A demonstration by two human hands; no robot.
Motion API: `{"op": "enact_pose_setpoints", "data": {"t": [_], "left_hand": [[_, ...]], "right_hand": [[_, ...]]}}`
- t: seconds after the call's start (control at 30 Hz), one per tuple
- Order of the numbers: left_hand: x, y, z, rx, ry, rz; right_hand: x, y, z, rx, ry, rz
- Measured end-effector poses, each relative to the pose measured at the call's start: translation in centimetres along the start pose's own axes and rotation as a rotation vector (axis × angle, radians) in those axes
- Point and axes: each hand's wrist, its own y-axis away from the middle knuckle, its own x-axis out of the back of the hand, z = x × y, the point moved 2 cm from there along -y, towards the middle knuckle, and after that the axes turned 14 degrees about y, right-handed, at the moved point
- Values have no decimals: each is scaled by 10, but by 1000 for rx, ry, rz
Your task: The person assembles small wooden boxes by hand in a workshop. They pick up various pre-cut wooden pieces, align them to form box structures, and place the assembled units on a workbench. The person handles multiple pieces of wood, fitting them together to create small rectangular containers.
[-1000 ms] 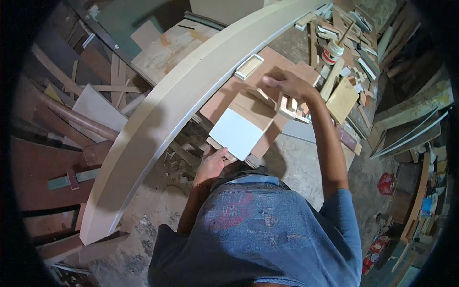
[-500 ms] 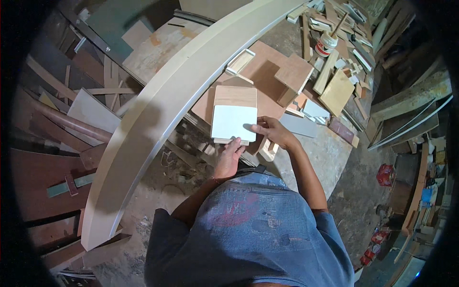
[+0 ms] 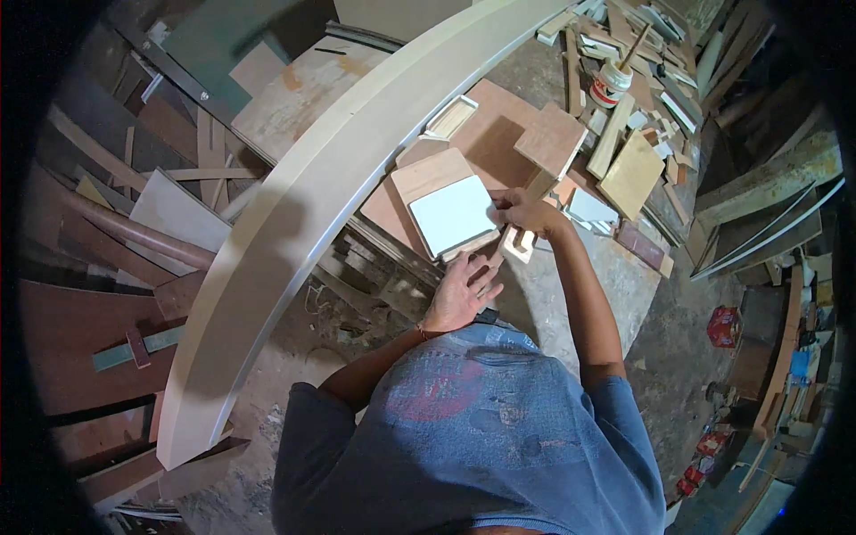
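A square wooden piece with a white face (image 3: 453, 216) lies tilted on the bench in front of me, partly over a wood-coloured board (image 3: 434, 173). My right hand (image 3: 526, 214) has its fingers bent around the right edge of the white-faced piece. At the near edge is my left hand (image 3: 459, 294), its fingertips close to the wood and its fingers apart; whether they touch is hard to see. Just below my right hand stands a small pale wooden block (image 3: 517, 245). Beyond lies a small white-edged frame-like wooden piece (image 3: 451, 117).
A long curved pale panel (image 3: 294, 178) runs along the left. On the bench, a box-shaped wooden piece (image 3: 551, 140) stands beyond my right hand. Farther right are a white glue pot (image 3: 611, 85) with a stick in it, a yellowish board (image 3: 631, 175) and many offcuts.
The white-faced piece has turned counterclockwise and shifted right. My right hand has moved up along its right edge. My left hand has moved right, its fingers now more spread.
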Motion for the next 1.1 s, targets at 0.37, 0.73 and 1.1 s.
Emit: {"op": "enact_pose_setpoints", "data": {"t": [0.37,0.73,1.1], "left_hand": [[-6,2,7,271,-214,-25],[-26,12,146,-1008,-1287,197],[-83,-38,161,-1197,-2040,265]], "right_hand": [[13,-27,-8,31,258,50],[-37,26,15,-161,-129,338],[-33,26,-10,-193,-288,279]]}}
